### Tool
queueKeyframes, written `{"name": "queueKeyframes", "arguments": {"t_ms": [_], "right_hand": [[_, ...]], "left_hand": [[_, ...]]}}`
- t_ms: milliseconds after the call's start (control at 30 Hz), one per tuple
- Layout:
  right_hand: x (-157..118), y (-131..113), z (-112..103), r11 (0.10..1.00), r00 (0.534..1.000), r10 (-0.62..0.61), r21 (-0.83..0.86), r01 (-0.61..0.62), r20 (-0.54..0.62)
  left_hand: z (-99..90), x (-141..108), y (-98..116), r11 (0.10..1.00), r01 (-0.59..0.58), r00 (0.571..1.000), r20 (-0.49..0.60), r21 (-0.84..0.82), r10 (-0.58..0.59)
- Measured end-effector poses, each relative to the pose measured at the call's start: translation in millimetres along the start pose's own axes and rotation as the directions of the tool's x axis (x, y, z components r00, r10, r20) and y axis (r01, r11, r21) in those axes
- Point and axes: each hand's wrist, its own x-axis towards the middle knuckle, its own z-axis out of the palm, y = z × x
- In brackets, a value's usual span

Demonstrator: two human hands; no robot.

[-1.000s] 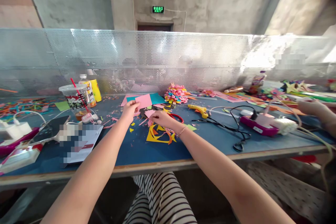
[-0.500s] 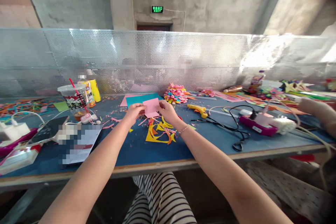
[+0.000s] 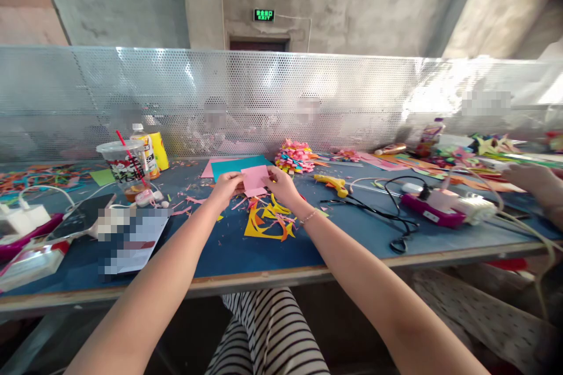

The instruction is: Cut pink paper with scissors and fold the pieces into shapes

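A small pink sheet of paper (image 3: 255, 179) is held up over the blue table between my two hands. My left hand (image 3: 229, 184) pinches its left edge, and my right hand (image 3: 280, 180) pinches the right edge near the upper corner. Below it lie yellow and orange paper offcuts (image 3: 269, 222) in a loose heap. Thin pink paper scraps (image 3: 188, 205) are scattered to the left. Behind my hands rests a teal sheet (image 3: 235, 166) on top of a larger pink one. A pile of folded pink, yellow and blue paper pieces (image 3: 294, 156) stands just beyond my right hand.
On the right are a yellow glue gun (image 3: 333, 184), black cables (image 3: 387, 217) and a purple power strip (image 3: 433, 211). On the left stand a plastic cup (image 3: 125, 170), a drink bottle (image 3: 151, 158) and a tablet (image 3: 138, 243). Another person's hand (image 3: 525, 179) reaches in at far right.
Both my hands keep hold of the pink paper, which has shifted very slightly right and down. At far right, the other person's hand has moved a little.
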Motion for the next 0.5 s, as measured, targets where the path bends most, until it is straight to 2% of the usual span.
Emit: {"name": "queueKeyframes", "arguments": {"t_ms": [167, 267, 400, 500], "right_hand": [[0, 0, 0, 0.997, 0.999, -0.050, -0.060, 0.049, -0.010], [-3, -6, -1, 0.983, 0.990, -0.140, -0.120, 0.137, -0.017], [-7, -16, -2, 0.961, 0.966, -0.258, -0.098, 0.259, 0.023], [-6, -16, -2, 0.971, 0.976, -0.217, -0.105, 0.214, -0.022]], "left_hand": [[0.7, 0, 0, 1.000, 0.000, 1.000, -0.009, -0.001, 0.000], [0.6, -1, 1, 1.000, 0.002, 1.000, -0.008, -0.029, -0.002], [0.4, -1, 1, 0.999, 0.014, 1.000, 0.014, -0.045, -0.013], [0.0, -1, 1, 1.000, -0.007, 1.000, -0.005, -0.012, 0.007]]}}
